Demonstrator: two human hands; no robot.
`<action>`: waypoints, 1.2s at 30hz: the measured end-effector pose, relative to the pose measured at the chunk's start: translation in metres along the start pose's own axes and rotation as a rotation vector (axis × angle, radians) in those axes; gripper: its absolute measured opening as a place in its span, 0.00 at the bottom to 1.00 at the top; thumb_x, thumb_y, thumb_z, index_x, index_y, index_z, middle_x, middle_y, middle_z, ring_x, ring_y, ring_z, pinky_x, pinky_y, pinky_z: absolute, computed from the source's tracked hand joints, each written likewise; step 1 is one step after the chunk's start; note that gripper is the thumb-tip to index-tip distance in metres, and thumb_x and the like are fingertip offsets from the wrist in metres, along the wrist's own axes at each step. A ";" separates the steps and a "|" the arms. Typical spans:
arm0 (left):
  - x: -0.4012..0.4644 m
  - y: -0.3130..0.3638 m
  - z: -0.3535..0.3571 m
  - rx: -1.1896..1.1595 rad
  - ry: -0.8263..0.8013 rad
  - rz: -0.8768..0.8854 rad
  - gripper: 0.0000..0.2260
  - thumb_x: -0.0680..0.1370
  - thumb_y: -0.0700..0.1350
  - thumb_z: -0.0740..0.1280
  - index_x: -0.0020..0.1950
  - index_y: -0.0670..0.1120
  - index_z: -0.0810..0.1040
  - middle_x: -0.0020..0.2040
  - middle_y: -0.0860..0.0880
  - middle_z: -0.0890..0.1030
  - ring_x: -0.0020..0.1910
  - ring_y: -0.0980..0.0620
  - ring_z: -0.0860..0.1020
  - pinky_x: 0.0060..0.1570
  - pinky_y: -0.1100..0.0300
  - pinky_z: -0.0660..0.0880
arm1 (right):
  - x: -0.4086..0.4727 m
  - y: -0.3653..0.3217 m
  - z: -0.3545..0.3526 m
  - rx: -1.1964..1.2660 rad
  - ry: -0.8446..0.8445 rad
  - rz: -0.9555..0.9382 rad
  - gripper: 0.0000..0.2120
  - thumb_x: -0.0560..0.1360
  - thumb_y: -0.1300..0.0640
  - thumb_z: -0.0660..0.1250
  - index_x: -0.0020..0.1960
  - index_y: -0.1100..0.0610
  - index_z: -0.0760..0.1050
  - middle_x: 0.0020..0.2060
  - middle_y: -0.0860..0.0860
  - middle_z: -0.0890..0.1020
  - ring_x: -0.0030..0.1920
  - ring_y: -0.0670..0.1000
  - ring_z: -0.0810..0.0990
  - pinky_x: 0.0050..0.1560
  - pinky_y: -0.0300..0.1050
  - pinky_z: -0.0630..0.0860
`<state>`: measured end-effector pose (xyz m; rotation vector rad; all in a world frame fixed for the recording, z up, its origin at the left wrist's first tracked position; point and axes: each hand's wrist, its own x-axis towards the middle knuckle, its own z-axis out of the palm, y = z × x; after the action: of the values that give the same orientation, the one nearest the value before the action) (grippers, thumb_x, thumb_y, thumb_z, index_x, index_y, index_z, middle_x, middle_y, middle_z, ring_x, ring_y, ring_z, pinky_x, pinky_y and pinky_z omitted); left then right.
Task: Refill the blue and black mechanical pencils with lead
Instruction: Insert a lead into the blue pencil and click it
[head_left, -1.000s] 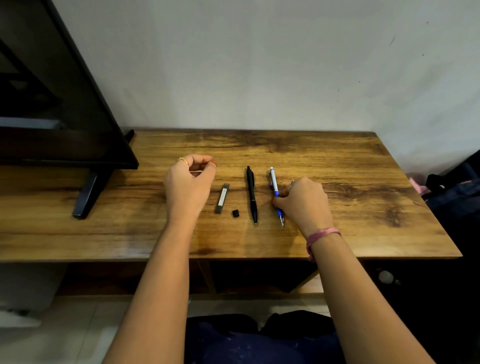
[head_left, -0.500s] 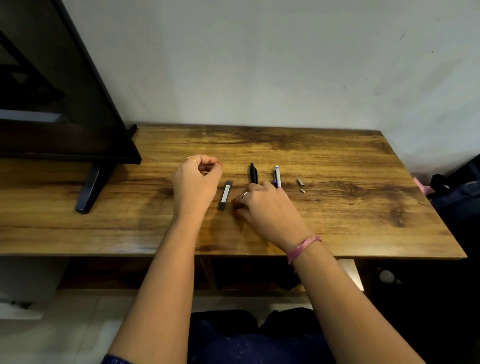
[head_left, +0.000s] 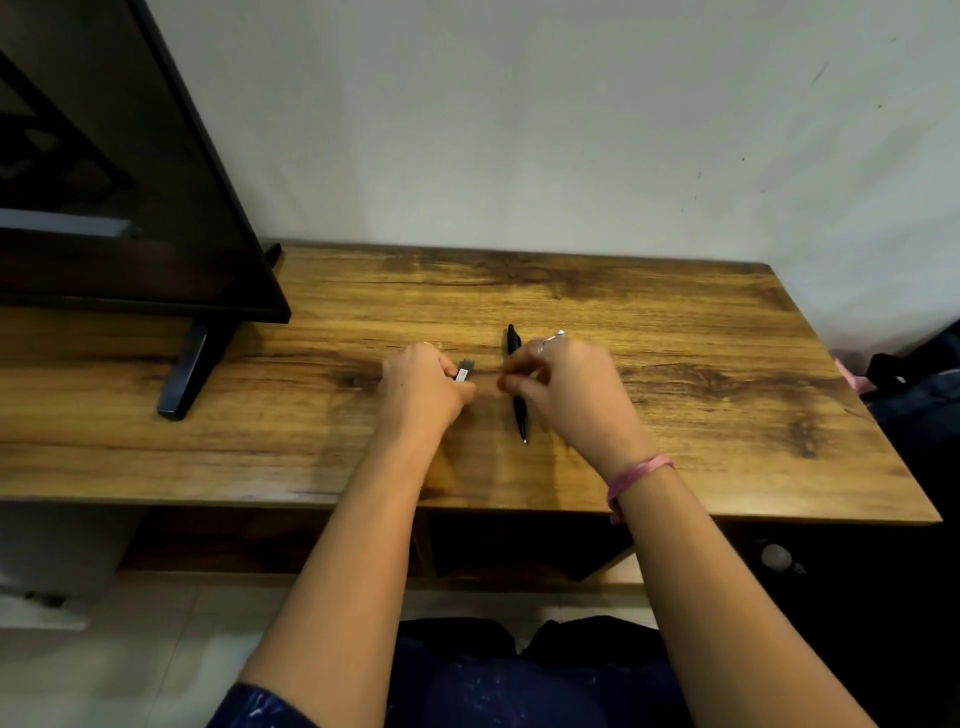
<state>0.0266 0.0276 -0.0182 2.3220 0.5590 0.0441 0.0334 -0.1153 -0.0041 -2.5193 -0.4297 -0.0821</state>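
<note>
My left hand (head_left: 423, 387) is closed around the grey lead case (head_left: 464, 373), whose end sticks out toward the right. My right hand (head_left: 569, 389) hovers just right of it, thumb and fingers pinched together a short gap from the case end; what they pinch is hidden, and the small black cap no longer lies on the table. The black mechanical pencil (head_left: 521, 415) lies on the wooden table (head_left: 675, 312), tip toward me, partly under my right fingers. Only the top of the blue pencil (head_left: 560, 333) shows behind my right hand.
A black monitor (head_left: 130, 208) stands at the left on a dark foot (head_left: 187, 374). A white wall runs along the table's far edge. Dark bags (head_left: 914, 384) sit past the table's right edge.
My left hand moved right and took hold of the lead case. My right hand left the blue pencil, went to the small black cap, and now is raised and pinched beside the case.
</note>
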 end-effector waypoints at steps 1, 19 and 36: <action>0.000 0.000 0.000 -0.012 -0.007 0.011 0.08 0.70 0.44 0.75 0.47 0.46 0.82 0.48 0.47 0.81 0.44 0.52 0.76 0.41 0.62 0.71 | 0.001 0.001 -0.003 0.097 0.072 0.054 0.05 0.72 0.57 0.73 0.48 0.53 0.83 0.40 0.45 0.83 0.37 0.38 0.77 0.41 0.25 0.72; -0.019 0.024 -0.004 -0.130 0.156 0.621 0.07 0.73 0.41 0.70 0.51 0.44 0.80 0.48 0.53 0.76 0.45 0.56 0.75 0.46 0.67 0.74 | 0.003 0.003 -0.026 1.172 0.297 0.356 0.04 0.72 0.65 0.72 0.45 0.58 0.81 0.37 0.51 0.86 0.40 0.50 0.85 0.40 0.38 0.80; -0.018 0.016 -0.008 -0.025 0.196 0.730 0.08 0.73 0.41 0.71 0.51 0.43 0.81 0.46 0.55 0.73 0.48 0.54 0.75 0.49 0.65 0.73 | 0.001 0.006 -0.026 0.668 0.237 0.160 0.10 0.73 0.63 0.72 0.45 0.48 0.82 0.41 0.46 0.86 0.43 0.44 0.85 0.49 0.42 0.81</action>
<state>0.0156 0.0151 0.0008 2.3896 -0.2232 0.6188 0.0372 -0.1340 0.0150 -1.8478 -0.1237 -0.1461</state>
